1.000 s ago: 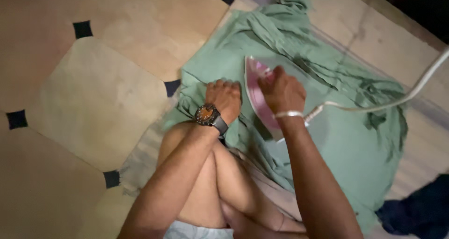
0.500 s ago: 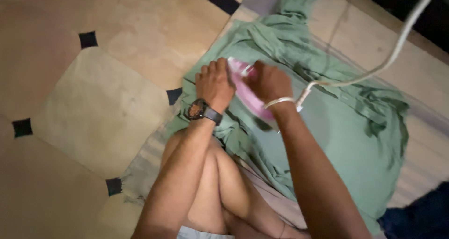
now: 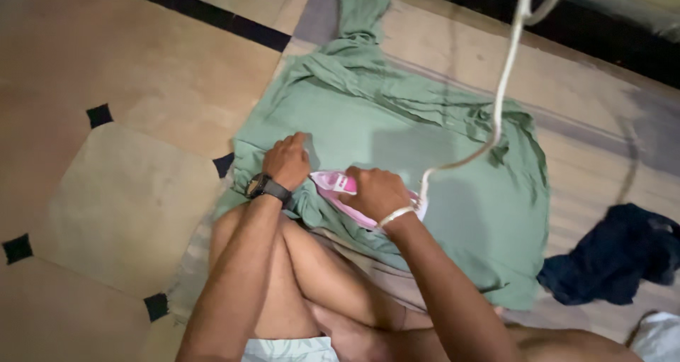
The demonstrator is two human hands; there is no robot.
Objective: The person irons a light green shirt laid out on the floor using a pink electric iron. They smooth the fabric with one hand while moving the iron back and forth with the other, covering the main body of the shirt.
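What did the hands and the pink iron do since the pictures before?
The right hand slid the pink iron back across the green cloth toward the knees, and its white cord swung up. The left hand still presses the cloth's edge; the right hand never let go.

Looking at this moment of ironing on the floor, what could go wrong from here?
1. The left hand presses the green garment right beside the pink iron that the right hand grips, so its fingers could get burned.
2. The white cord hangs slack across the garment; it may snag or drag over the cloth.
3. The bare knee lies close to the iron, so it too might be touched.
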